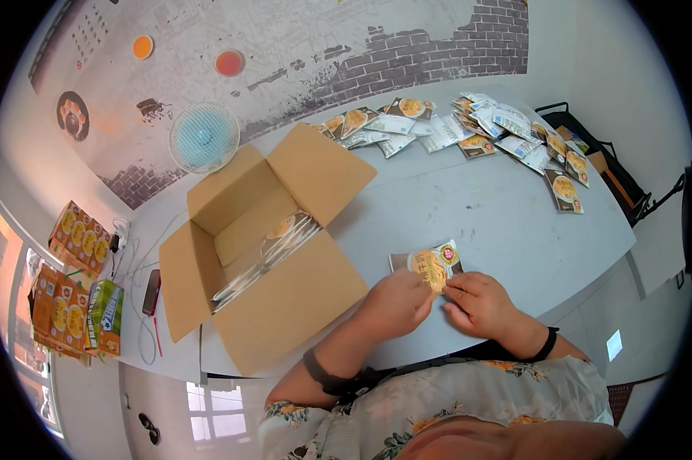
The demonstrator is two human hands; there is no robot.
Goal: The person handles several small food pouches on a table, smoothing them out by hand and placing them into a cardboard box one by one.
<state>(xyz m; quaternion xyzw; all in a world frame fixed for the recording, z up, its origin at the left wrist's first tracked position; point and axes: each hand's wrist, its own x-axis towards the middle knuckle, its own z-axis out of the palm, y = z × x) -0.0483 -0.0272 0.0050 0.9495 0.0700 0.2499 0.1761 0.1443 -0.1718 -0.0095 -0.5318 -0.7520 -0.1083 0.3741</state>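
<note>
A flat food packet [435,265], with a yellow picture on its front and a red round mark at its upper right, is at the table's near edge in front of me. My right hand [480,303] pinches its lower right side between thumb and fingers. At the lower left, my left hand [396,301] is curled closed on the same packet; its fingertips are partly hidden. To the left of my hands stands an open cardboard box [300,295], flaps spread outward. Several similar packets [281,249] stand in a row inside it.
Loose packets [438,132] lie along the table's far edge, heaped towards the right. A blue fan [202,136] stands behind the box. Printed cartons [62,307], cables and a phone [152,291] are at the left. A black-framed item [591,142] stands past the right edge.
</note>
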